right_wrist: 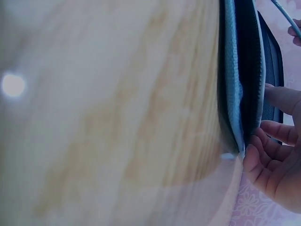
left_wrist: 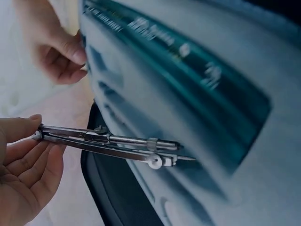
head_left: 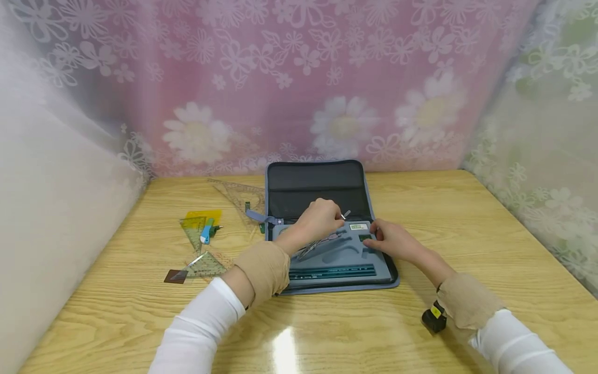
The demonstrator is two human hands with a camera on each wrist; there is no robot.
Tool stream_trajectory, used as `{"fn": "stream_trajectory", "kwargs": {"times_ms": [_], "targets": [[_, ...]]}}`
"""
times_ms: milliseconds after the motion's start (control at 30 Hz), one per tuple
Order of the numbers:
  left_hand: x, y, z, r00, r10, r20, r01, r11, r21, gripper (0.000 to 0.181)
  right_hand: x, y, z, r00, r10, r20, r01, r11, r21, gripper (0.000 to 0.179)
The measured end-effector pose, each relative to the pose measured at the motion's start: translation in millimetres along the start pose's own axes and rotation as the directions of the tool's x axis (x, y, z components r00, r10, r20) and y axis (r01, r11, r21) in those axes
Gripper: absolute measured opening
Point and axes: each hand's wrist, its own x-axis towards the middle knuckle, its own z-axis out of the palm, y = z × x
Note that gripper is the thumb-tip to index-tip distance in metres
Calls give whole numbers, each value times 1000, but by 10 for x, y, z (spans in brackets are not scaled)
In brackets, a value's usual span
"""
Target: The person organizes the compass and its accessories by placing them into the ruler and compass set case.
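An unzipped black stationery case point(head_left: 315, 179) with blue trim lies open on the table. Its grey molded tray point(head_left: 389, 275) holds dark green pencils point(head_left: 331, 271), a white label-sized piece point(head_left: 358, 226) and a small green piece point(head_left: 365, 237). My left hand point(head_left: 315, 218) is over the tray, pinching a silver drawing compass point(left_wrist: 101, 139) by its top end between thumb and fingers. The compass legs lie close together and point toward the tray's recesses. My right hand point(head_left: 392, 239) grips the right edge of the case, with thumb on the tray side and fingers curled at the rim.
Left of the case lie clear set squares point(head_left: 233, 197), a green-tinted set square point(head_left: 203, 265), a yellow piece point(head_left: 212, 214), a blue-and-white cutter point(head_left: 205, 231) and a dark brown square point(head_left: 175, 276). A black box-like item point(head_left: 434, 318) is beside the right wrist. Curtains enclose the table.
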Motion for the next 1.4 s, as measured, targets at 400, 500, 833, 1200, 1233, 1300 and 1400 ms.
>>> {"fn": "stream_trajectory", "kwargs": {"times_ms": [400, 500, 833, 1200, 1233, 1300, 1400], "targets": [[-62, -52, 143, 1000, 10, -1, -10, 998, 56, 19, 151, -257, -8, 994, -76, -82, 85, 990, 116, 25], [-78, -46, 172, 1000, 4, 9, -5, 998, 61, 21, 190, -321, -2, 997, -58, -49, 68, 972, 224, 28], [-242, -178, 216, 998, -40, 50, 36, 996, 83, 22, 272, -309, 54, 988, -148, -39, 152, 971, 184, 19], [-525, -290, 253, 999, 16, 28, -20, 990, 143, 45, 365, -81, 102, 736, -665, -125, 624, 739, -256, 6], [-531, -287, 260, 1000, 18, 19, -21, 988, 154, 45, 372, -71, 107, 708, -695, -124, 645, 709, -285, 7], [-537, -281, 270, 1000, 16, 10, -17, 986, 164, 46, 381, -64, 113, 669, -735, -110, 673, 662, -329, 7], [-534, -277, 280, 1000, 23, -4, -22, 986, 163, 49, 387, -62, 112, 649, -757, -72, 690, 626, -364, 6]]}}
